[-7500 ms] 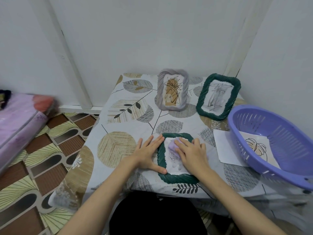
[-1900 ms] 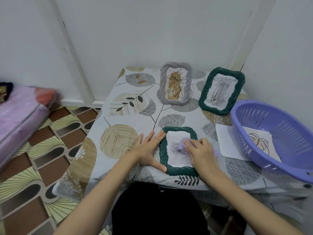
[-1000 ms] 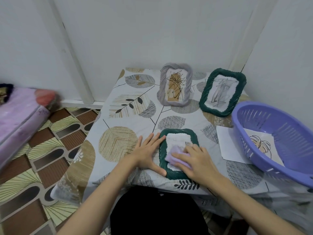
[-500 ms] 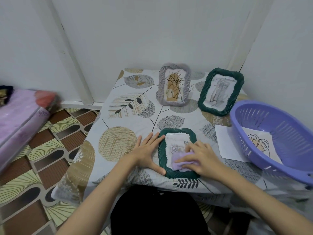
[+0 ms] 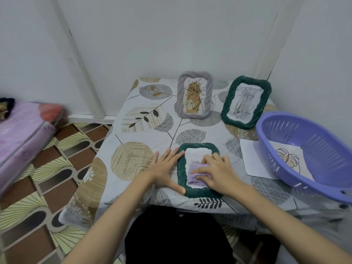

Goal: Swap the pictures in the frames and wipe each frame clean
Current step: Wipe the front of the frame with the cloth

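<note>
Flat dark-green woven frame (image 5: 198, 193), left hand (image 5: 165, 171) fingers flat beside it, right hand (image 5: 215, 173) fingers pressing lilac cloth (image 5: 194, 179) on its glass.

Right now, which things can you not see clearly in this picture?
Head view only:
- Picture in the flat green frame: mostly covered by the purple cloth and the right hand.
- Purple basket: cut off by the right edge.
- Sheet in the basket: partly hidden by its wall.
</note>
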`<state>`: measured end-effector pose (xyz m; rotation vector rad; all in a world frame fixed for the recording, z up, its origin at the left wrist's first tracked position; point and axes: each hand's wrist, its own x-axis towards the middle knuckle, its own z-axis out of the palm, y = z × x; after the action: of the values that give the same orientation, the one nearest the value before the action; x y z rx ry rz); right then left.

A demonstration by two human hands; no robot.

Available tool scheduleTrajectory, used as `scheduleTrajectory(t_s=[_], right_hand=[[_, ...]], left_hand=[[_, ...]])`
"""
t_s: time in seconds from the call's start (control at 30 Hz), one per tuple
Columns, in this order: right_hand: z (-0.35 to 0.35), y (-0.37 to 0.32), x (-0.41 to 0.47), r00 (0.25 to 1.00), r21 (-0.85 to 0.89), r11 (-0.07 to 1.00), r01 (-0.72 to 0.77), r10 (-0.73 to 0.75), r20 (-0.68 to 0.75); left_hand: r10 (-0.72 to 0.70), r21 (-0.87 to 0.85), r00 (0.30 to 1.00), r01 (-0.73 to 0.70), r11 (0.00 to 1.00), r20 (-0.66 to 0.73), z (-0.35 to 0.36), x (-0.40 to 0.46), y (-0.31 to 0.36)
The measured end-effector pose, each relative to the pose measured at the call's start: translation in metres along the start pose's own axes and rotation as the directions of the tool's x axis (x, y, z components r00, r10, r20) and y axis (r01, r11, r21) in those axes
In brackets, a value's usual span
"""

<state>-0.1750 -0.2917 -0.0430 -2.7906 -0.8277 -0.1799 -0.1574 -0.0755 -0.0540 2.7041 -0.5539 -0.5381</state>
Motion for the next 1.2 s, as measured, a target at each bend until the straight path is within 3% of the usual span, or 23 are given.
scheduleTrajectory(t_s=[0.13, 0.33, 0.43, 0.53, 0.73, 0.83, 1.0, 1.1, 1.2], right_hand=[[-0.001, 0.006, -0.034, 0.996, 0.004, 0.996, 0.089, -0.088, -0.023], [-0.017, 0.025, -0.034, 0.997, -0.109, 0.991, -0.073, 0.072, -0.014], [-0.004, 0.008, -0.041, 0.998, -0.028, 0.997, -0.066, 0.066, -0.024], [-0.001, 0.015, -0.053, 0.996, -0.091, 0.995, -0.028, 0.02, -0.088], [0.0, 0.027, 0.013, 0.951, -0.271, 0.922, -0.277, 0.223, -0.214], [0.003, 0.003, 0.049, 0.939, -0.145, 0.928, -0.344, 0.335, -0.082], [0.006, -0.023, 0.032, 0.971, -0.085, 0.968, -0.237, 0.239, 0.024], [-0.013, -0.013, 0.015, 0.933, 0.123, 0.924, -0.361, 0.357, 0.051], [-0.027, -0.003, 0.009, 0.922, 0.007, 0.932, -0.363, 0.358, 0.15]], left_hand=[[-0.001, -0.005, 1.0, 0.001, 1.0, -0.012, 0.0, 0.001, -0.001], [0.002, -0.02, 1.0, -0.002, 1.0, -0.002, 0.001, 0.002, -0.003], [0.004, -0.009, 1.0, -0.004, 1.0, -0.008, 0.002, 0.002, -0.004], [0.004, -0.005, 1.0, -0.004, 1.0, -0.004, 0.002, 0.002, -0.003], [0.006, -0.008, 1.0, -0.006, 1.0, 0.007, 0.001, 0.002, -0.002], [0.008, 0.003, 1.0, -0.009, 1.0, 0.004, 0.001, 0.001, -0.001], [-0.017, -0.032, 1.0, 0.016, 0.999, -0.02, 0.0, -0.002, 0.002], [-0.013, -0.055, 0.999, 0.01, 0.998, -0.045, 0.001, -0.003, 0.001], [-0.04, -0.085, 0.999, 0.038, 0.996, -0.027, -0.002, -0.006, 0.005]])
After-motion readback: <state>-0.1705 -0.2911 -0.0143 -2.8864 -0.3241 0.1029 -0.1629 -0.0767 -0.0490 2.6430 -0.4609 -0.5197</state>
